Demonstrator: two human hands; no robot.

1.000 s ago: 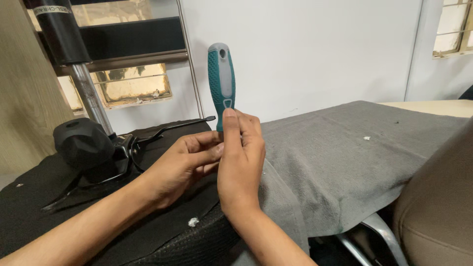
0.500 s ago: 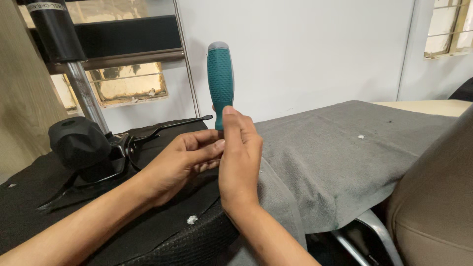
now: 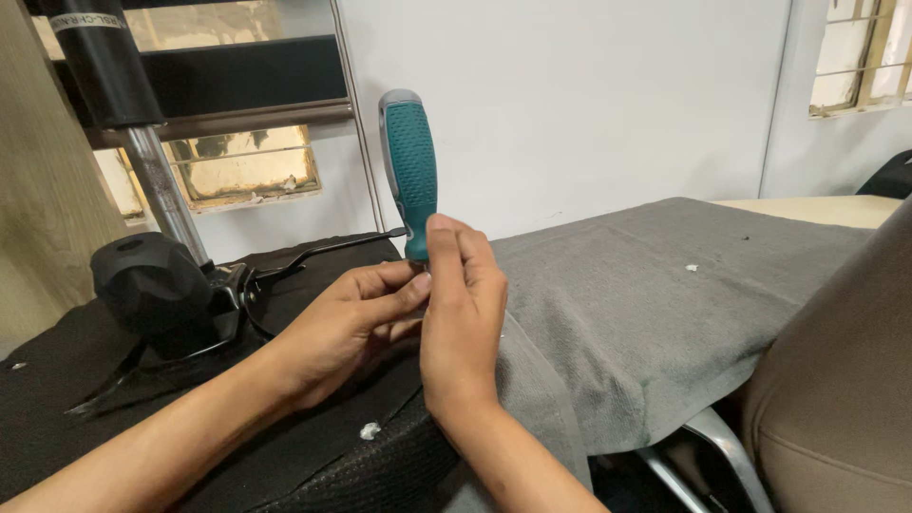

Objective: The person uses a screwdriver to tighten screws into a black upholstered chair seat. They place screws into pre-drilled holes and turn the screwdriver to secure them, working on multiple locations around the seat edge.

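A screwdriver with a teal and grey handle point(image 3: 408, 171) stands upright over the upturned chair seat, its shaft hidden behind my fingers. My right hand point(image 3: 461, 313) grips it at the base of the handle. My left hand point(image 3: 347, 323) pinches in at the same spot from the left, fingertips touching the right hand. Below the hands, grey fabric point(image 3: 655, 313) meets black fabric point(image 3: 304, 437) on the seat underside.
A black chair mechanism point(image 3: 157, 290) with a metal lever point(image 3: 323, 249) and a gas-lift column point(image 3: 157, 180) sits at the left. Small white bits of fluff point(image 3: 369, 430) lie on the fabric. A tan cushioned surface point(image 3: 836, 399) fills the lower right. A white wall stands behind.
The screwdriver handle has turned about its axis between my fingers, its grey stripe swinging out of view. Both hands stay at the same spot.
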